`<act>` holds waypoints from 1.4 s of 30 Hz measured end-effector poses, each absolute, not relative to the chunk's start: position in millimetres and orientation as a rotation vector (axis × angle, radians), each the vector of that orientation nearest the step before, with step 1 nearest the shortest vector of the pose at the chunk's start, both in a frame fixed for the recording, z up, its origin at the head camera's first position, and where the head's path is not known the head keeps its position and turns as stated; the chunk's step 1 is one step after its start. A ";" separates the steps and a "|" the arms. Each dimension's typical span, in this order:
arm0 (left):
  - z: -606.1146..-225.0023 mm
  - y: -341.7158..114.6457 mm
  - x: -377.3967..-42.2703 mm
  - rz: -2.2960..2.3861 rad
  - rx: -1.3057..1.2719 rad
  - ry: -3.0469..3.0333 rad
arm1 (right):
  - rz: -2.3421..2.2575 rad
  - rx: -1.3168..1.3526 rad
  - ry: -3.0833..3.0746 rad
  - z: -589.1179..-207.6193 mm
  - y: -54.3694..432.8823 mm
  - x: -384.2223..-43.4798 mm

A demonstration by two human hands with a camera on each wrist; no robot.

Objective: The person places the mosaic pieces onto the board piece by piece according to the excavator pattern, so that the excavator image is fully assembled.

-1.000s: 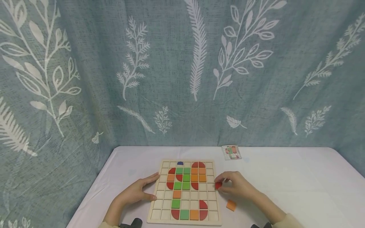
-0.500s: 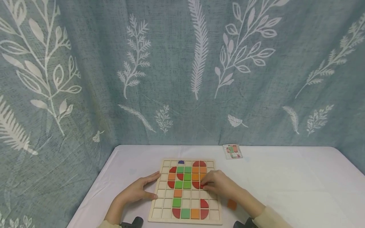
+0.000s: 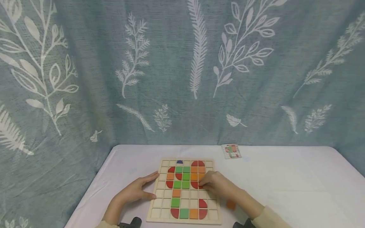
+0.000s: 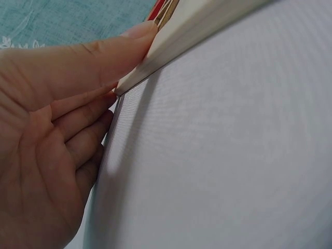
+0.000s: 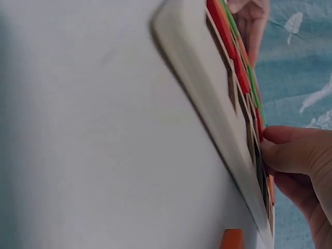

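A wooden grid board (image 3: pixel 183 222) lies on the table, partly filled with red, orange and green tiles and a blue half-round tile (image 3: pixel 179 161). My left hand (image 3: pixel 135 191) touches the board's left edge, thumb and fingers spread along it. Over the board's right part, my right hand (image 3: pixel 219 185) pinches a red tile (image 3: pixel 200 187) between thumb and fingers, beside a red quarter-round tile (image 3: pixel 194 184). Most of the pinched tile is hidden by the fingertips. The right wrist view shows the thumb and fingers (image 5: pixel 290 150) at the tiles along the board.
A loose orange square tile (image 3: pixel 231 204) lies on the white table right of the board, under the right forearm. A small pattern card (image 3: pixel 231 151) lies at the back of the table. A blue-green leaf-print curtain (image 3: pixel 171 79) hangs behind.
My right hand has moved left with the red tile, from beside the board's right edge to over its cells. The left hand has stayed at the left edge.
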State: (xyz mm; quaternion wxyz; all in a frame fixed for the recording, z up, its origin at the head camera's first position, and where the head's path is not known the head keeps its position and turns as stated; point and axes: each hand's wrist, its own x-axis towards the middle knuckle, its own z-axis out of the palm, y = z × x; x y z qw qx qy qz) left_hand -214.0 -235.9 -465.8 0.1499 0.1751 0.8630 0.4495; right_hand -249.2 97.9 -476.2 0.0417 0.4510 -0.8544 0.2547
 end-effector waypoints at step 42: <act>-460.2 -235.6 -214.2 1.323 0.496 2.451 | 1.023 0.700 -2.971 -463.1 163.4 -176.8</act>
